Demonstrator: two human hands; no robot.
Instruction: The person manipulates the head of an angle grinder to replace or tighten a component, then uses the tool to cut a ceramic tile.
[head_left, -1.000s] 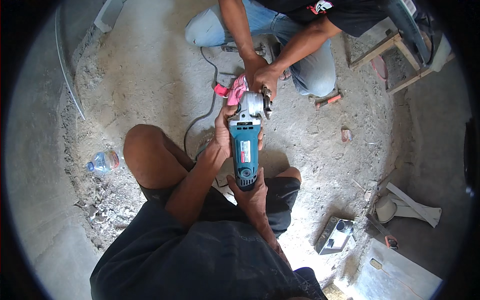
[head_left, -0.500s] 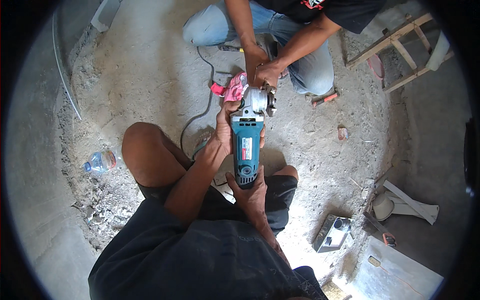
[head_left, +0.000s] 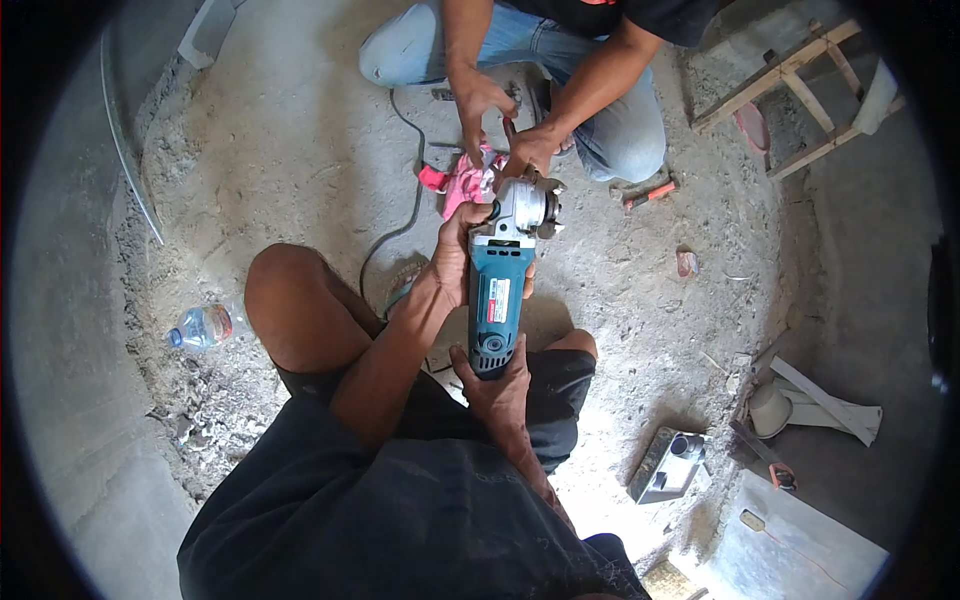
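Note:
A teal angle grinder (head_left: 500,292) with a silver head points away from me, held in both hands over my lap. Near its head, my left hand (head_left: 456,250) is wrapped round the body, thumb by the metal housing. My right hand (head_left: 495,388) grips the rear end from below. At the grinder's far right side is the spindle (head_left: 551,208), where a co-worker's right-side hand (head_left: 533,148) is close to the head, seemingly with a small tool whose kind I cannot make out. The co-worker's other hand (head_left: 478,103) is raised with fingers spread, above a pink cloth (head_left: 463,186).
A dark cord (head_left: 416,200) runs along the rough floor. An orange-handled hammer (head_left: 650,195) lies by the co-worker's knee. A plastic bottle (head_left: 201,327) is at left, a metal box (head_left: 668,466) at right. A wooden ladder-like frame (head_left: 790,80) leans far right.
The co-worker's left-side hand has lifted away from the grinder head and opened. The grinder has shifted slightly right in my hands, which keep their hold.

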